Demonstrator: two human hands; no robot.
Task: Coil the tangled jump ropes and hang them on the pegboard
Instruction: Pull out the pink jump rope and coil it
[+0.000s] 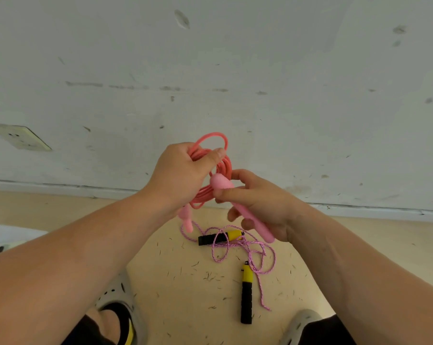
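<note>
A pink jump rope (211,145) is bunched into loops in front of the wall. My left hand (183,173) grips the loops, thumb pressed over them. My right hand (257,207) holds one pink handle (250,215), fingers curled round it. The other pink handle (187,220) hangs below my left hand. On the floor lies a second jump rope, a tangled pink-purple cord (247,247) with two black-and-yellow handles (220,237) (246,292). No pegboard is in view.
A scuffed white wall (235,70) with a socket (20,136) rises close ahead. My two grey clogs (118,292) (302,322) stand on the speckled yellow floor (185,277) either side of the loose rope. A white and blue object (1,239) lies at the left edge.
</note>
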